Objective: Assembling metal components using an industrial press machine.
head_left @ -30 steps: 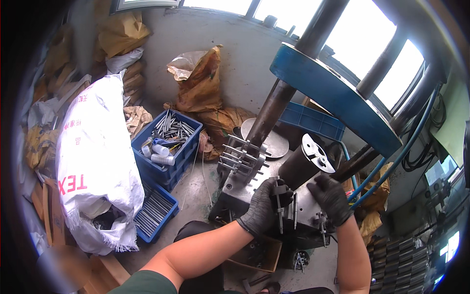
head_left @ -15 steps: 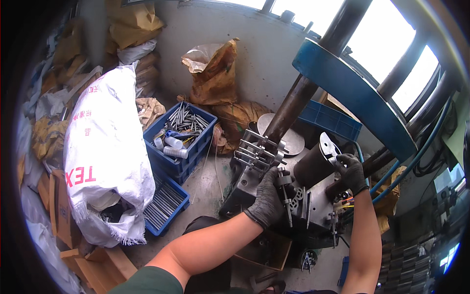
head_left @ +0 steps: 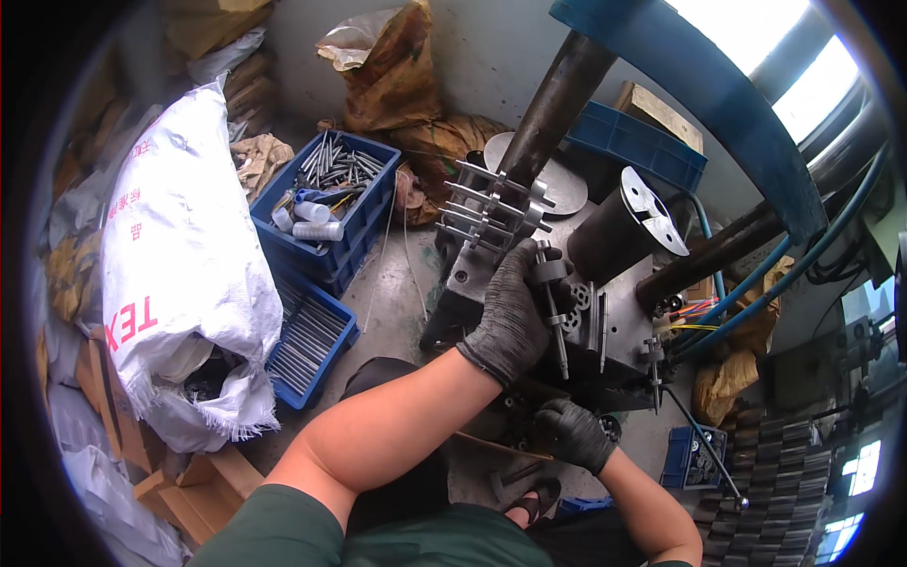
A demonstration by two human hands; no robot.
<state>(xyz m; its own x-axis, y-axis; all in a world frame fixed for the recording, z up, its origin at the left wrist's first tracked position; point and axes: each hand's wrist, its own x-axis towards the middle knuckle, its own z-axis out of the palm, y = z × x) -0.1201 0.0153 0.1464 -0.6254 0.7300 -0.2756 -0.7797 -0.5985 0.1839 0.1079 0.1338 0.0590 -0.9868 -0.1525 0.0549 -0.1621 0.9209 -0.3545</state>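
Observation:
In a dark glove, my left hand (head_left: pixel 510 317) is closed around a metal shaft (head_left: pixel 555 326) with a thick collar, held upright at the front of the press's metal base (head_left: pixel 619 354). Just right of it lie several small metal rings (head_left: pixel 578 307) and a thin rod (head_left: pixel 604 331). My gloved right hand (head_left: pixel 572 435) is low, in front of the base, over a brown box (head_left: pixel 487 439) with dark contents. Its fingers are curled, and what they hold, if anything, is hidden. Behind stands a dark cylinder (head_left: pixel 605 236) topped by a pale slotted disc (head_left: pixel 654 213).
A fixture with several shafts (head_left: pixel 487 213) stands on the base's left, beside a press column (head_left: pixel 557 109). Blue crates (head_left: pixel 326 250) of metal shafts and a white woven sack (head_left: pixel 189 265) are on the left. Blue hoses (head_left: pixel 789 317) curve along the right.
My right hand has left the slotted disc on the cylinder and dropped down to the box below the base. My left hand still grips the shaft. The view has tilted downward.

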